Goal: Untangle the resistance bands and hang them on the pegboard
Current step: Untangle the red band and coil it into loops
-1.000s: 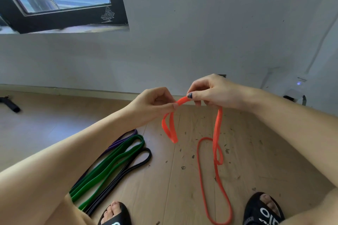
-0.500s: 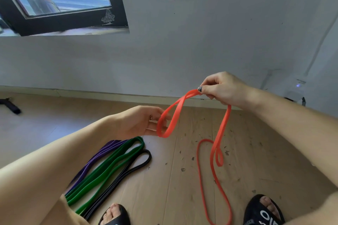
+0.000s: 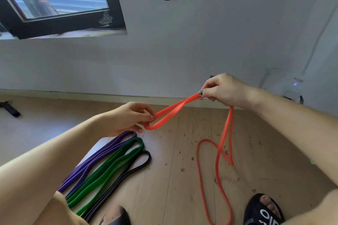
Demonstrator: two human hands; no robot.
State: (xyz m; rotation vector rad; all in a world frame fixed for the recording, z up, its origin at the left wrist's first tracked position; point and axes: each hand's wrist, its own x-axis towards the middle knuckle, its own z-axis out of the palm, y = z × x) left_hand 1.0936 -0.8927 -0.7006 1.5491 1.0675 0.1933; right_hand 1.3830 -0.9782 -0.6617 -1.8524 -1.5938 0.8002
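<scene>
Stretching an orange resistance band (image 3: 172, 110) between two hands above a wooden floor (image 3: 164, 188)

Left hand (image 3: 128, 118) hooks its looped end, right hand (image 3: 222, 89) pinches the other; purple (image 3: 97, 160), green (image 3: 108, 168) and black bands (image 3: 128, 171) lie below

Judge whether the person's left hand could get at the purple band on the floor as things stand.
Probably yes. The left hand hovers just above the purple band, with nothing between them, but its fingers are hooked through the orange band and would need freeing first.
</scene>
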